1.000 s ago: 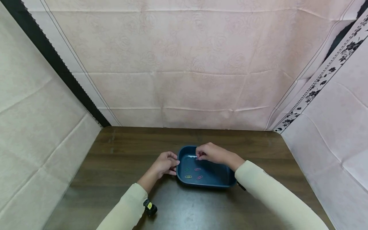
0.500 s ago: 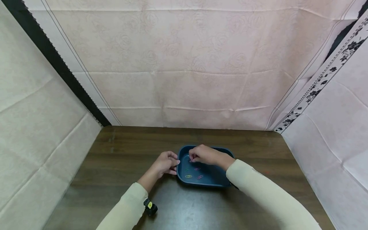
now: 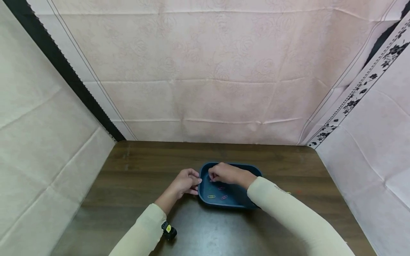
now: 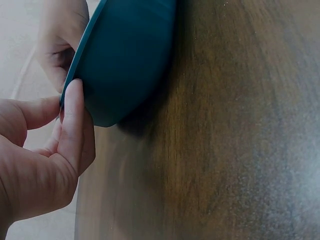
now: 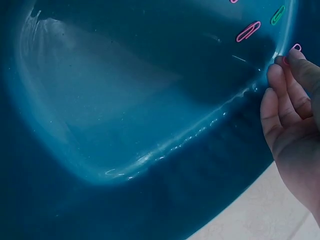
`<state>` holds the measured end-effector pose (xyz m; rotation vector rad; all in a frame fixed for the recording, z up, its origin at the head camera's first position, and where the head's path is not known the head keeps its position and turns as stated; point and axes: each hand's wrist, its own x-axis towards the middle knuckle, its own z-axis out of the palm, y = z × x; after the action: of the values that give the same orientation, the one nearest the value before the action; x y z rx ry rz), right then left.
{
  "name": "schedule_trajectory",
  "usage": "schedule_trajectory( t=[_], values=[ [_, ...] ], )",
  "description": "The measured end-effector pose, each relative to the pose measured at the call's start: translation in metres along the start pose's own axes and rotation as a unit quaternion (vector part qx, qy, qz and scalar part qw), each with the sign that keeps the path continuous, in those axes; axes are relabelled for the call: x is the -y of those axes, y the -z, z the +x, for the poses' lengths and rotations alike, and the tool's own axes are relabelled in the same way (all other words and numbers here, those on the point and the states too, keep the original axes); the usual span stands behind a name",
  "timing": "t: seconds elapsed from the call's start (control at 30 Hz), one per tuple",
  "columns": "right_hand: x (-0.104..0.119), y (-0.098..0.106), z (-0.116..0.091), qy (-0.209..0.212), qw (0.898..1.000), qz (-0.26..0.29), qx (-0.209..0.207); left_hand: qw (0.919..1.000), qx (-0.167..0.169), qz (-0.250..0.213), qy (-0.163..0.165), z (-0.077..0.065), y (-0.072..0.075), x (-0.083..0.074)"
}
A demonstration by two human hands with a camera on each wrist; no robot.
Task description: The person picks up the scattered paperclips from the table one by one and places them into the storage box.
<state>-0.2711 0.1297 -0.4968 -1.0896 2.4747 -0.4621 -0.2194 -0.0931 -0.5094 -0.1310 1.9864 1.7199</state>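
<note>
A blue tray (image 3: 237, 199) stands on the table with several paper clips in it. My left hand (image 3: 185, 183) pinches its left rim between thumb and fingers, as the left wrist view also shows with the tray wall (image 4: 125, 55). Over the tray's far left part, my right hand (image 3: 229, 173) pinches a pink paper clip (image 5: 296, 47), mostly hidden by the fingertips. Near these fingers lie a green paper clip (image 5: 278, 15) and another pink paper clip (image 5: 248, 31). A yellow paper clip (image 3: 211, 196) lies near the tray's front left.
The wooden table (image 3: 153, 160) extends around the tray. Pale patterned cloth (image 3: 205, 71) hangs behind it and at both sides. A small yellow thing (image 3: 288, 192) shows on the table beside the right sleeve (image 3: 288, 209), partly covered by it.
My right hand has moved left across the tray, pinching the pink paper clip. The left hand stays at the rim. The small yellow thing beside the right sleeve has come into view.
</note>
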Motion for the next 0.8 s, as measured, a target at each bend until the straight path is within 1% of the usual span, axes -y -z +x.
schedule_trajectory(
  t=[0.1, 0.2, 0.47, 0.8],
  values=[
    [-0.0019, -0.0025, 0.0022, 0.0, 1.0, -0.007, 0.006, 1.0, 0.0, 0.001, 0.001, -0.0001, -0.0006, -0.0004],
    [-0.0023, -0.0037, 0.004, 0.0, 1.0, -0.003, 0.009, 1.0, -0.001, 0.002, 0.003, -0.0005, -0.0006, -0.0009],
    [-0.0001, -0.0038, 0.0071, -0.02, 1.0, 0.005, 0.014, 1.0, -0.001, 0.004, 0.003, -0.0014, -0.0002, -0.0009],
    [0.0036, -0.0085, 0.0092, -0.018, 1.0, -0.016, 0.016, 1.0, -0.002, 0.002, 0.005, -0.0003, 0.0002, -0.0011]
  ],
)
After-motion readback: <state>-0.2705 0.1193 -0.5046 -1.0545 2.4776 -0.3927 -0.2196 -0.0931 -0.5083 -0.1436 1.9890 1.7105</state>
